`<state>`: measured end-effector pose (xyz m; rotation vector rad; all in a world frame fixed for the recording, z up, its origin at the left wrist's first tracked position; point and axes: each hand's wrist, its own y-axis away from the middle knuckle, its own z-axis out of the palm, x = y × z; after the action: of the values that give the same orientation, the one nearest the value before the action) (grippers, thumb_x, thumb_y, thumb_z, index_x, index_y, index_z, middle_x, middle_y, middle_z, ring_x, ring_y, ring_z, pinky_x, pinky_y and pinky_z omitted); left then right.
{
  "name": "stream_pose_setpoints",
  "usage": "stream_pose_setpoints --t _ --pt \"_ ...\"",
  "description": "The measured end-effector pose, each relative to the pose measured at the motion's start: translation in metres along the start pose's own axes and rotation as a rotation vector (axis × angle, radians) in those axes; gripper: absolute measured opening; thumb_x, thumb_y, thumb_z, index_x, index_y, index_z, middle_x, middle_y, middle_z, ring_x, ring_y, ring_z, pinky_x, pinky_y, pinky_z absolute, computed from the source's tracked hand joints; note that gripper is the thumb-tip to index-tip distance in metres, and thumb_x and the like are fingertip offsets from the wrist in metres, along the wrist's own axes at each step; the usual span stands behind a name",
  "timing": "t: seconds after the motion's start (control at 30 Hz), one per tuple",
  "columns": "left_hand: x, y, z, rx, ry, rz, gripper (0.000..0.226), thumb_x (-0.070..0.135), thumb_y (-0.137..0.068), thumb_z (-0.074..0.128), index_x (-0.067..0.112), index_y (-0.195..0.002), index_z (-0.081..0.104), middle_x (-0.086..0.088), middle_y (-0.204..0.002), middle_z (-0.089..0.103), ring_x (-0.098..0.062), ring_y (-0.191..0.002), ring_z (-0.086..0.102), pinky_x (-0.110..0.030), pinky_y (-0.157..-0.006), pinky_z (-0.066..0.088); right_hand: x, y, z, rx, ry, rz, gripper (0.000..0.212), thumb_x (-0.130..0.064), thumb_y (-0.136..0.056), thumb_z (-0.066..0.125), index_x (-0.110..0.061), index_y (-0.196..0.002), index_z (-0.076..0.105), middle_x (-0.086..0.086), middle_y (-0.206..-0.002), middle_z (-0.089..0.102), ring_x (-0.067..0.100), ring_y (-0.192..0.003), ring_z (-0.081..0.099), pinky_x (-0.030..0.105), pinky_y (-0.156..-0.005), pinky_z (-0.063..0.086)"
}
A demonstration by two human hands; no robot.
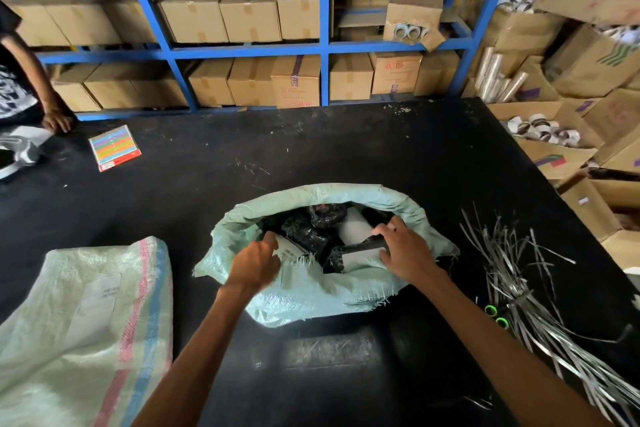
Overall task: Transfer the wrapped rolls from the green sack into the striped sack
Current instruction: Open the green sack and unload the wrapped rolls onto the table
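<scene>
Green sack (pixel 311 295), both hands (pixel 258 262) (pixel 403 253) inside, tight around wrapped rolls (pixel 360 256).

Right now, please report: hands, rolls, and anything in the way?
Left hand grips labelled roll inside green sack. Right hand grips black-wrapped roll there too. Striped sack lies flat at left. Nothing between the sacks.

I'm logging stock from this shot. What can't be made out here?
Head view:
- Count of wrapped rolls in the green sack: deeper ones hidden by its rim, the left hand and the right hand.
- Label print beside the left hand: too small.
- Striped sack: cut off by left and bottom edges.
</scene>
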<state>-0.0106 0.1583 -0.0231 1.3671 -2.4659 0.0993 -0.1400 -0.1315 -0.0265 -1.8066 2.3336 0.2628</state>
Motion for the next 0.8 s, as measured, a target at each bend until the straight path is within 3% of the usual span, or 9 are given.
stream_pose_setpoints --t 0.07,0.17,0.3,0.33,0.37,0.43,0.47,0.53,0.8 --pt "-0.003 0.006 0.002 -0.039 -0.04 0.033 0.028 0.004 -0.094 0.052 0.002 -0.122 0.052 0.0 -0.07 0.053 -0.015 -0.058 0.054 -0.019 -0.047 0.044 0.005 0.006 -0.004 -0.061 0.036 -0.004 0.051 -0.027 -0.084 0.072 -0.024 -0.131 0.053 0.005 -0.126 0.044 0.023 -0.095 0.064 0.033 -0.073 0.053" --pt "-0.001 0.008 0.011 -0.089 -0.105 0.038 0.038 0.01 -0.091 0.062 0.003 -0.127 0.05 -0.009 -0.092 0.065 -0.02 -0.074 0.064 -0.028 -0.062 0.056 0.007 0.013 -0.003 -0.148 0.081 -0.012 0.062 -0.03 -0.082 0.074 -0.024 -0.138 0.046 0.006 -0.13 0.041 0.024 -0.099 0.062 0.034 -0.074 0.051" --pt "0.015 -0.002 0.023 -0.036 -0.112 0.037 0.046 0.0 -0.082 0.066 0.006 -0.125 0.05 -0.002 -0.079 0.054 -0.013 -0.059 0.053 -0.015 -0.041 0.03 -0.001 0.007 0.002 -0.06 0.108 -0.066 0.063 -0.034 -0.079 0.076 -0.02 -0.135 0.049 0.005 -0.128 0.046 0.024 -0.115 0.051 0.034 -0.076 0.053" --pt "0.019 -0.007 0.024 -0.011 -0.112 0.041 0.046 -0.004 -0.08 0.066 0.006 -0.122 0.052 -0.002 -0.076 0.054 -0.012 -0.057 0.051 -0.014 -0.039 0.028 -0.004 0.002 0.003 -0.046 0.11 -0.079 0.065 -0.034 -0.078 0.077 -0.019 -0.135 0.05 0.005 -0.126 0.049 0.025 -0.116 0.051 0.036 -0.08 0.053" --pt "0.022 -0.012 0.023 0.001 -0.118 0.058 0.049 -0.008 -0.079 0.066 0.007 -0.123 0.053 -0.005 -0.08 0.058 -0.014 -0.06 0.055 -0.015 -0.041 0.036 -0.008 -0.003 0.003 -0.055 0.118 -0.087 0.067 -0.034 -0.077 0.078 -0.019 -0.136 0.049 0.005 -0.125 0.051 0.026 -0.116 0.051 0.038 -0.086 0.051" --pt "0.025 -0.027 0.026 0.022 -0.205 0.129 0.062 -0.006 -0.083 0.065 0.011 -0.14 0.047 -0.014 -0.111 0.064 -0.024 -0.093 0.065 -0.027 -0.069 0.057 -0.013 -0.014 0.003 -0.145 0.142 -0.073 0.07 -0.03 -0.077 0.079 -0.019 -0.137 0.045 0.005 -0.124 0.053 0.027 -0.116 0.051 0.042 -0.092 0.048" --pt "0.026 -0.034 0.027 -0.02 -0.259 0.165 0.069 -0.001 -0.086 0.066 0.013 -0.148 0.04 -0.015 -0.129 0.059 -0.027 -0.112 0.061 -0.033 -0.088 0.056 -0.015 -0.019 0.004 -0.22 0.162 -0.055 0.07 -0.027 -0.076 0.078 -0.018 -0.137 0.044 0.005 -0.123 0.054 0.028 -0.116 0.052 0.044 -0.094 0.046" --pt "0.025 -0.046 0.027 -0.094 -0.374 0.217 0.079 0.005 -0.088 0.068 0.016 -0.156 0.029 -0.012 -0.148 0.047 -0.026 -0.131 0.049 -0.038 -0.107 0.044 -0.014 -0.028 0.006 -0.366 0.196 -0.019 0.066 -0.024 -0.075 0.077 -0.017 -0.132 0.045 0.006 -0.121 0.055 0.028 -0.115 0.055 0.044 -0.095 0.046" --pt "-0.003 -0.075 0.057 -0.321 -0.633 0.342 0.066 0.016 -0.092 0.066 0.017 -0.15 0.035 -0.009 -0.145 0.047 -0.024 -0.127 0.05 -0.037 -0.109 0.04 0.001 -0.051 0.034 -0.634 0.047 -0.042 0.093 -0.037 -0.064 0.086 -0.025 -0.143 0.039 0.004 -0.129 0.061 0.027 -0.114 0.059 0.04 -0.098 0.049"
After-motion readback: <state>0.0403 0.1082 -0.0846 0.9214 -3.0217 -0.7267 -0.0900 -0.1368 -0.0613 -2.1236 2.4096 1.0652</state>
